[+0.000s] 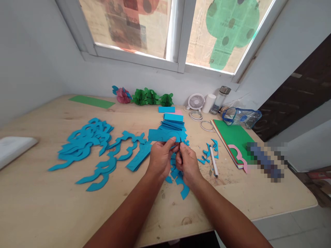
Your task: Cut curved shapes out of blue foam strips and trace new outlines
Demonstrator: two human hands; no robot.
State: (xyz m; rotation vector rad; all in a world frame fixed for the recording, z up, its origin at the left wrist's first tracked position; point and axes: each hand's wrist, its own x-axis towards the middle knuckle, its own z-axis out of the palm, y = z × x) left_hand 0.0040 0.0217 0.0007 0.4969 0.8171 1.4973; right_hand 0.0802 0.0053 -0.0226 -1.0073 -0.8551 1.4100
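Observation:
My left hand pinches a folded blue paper strip with faint curved lines drawn on it. My right hand is closed round a pair of scissors; the dark handle is mostly hidden by my fingers, and a thin blade meets the strip's right end. Blue paper scraps lie beneath my hands. Just beyond is a stack of blue paper strips. More folded blue strips rest by my left wrist, and wavy blue cut-outs are heaped farther left.
To the right lie a white marker, a green-topped paper stack and a pink paper cut-out. Along the back stand green paper decorations, a small fan and a bottle. A clear pouch sits at back right.

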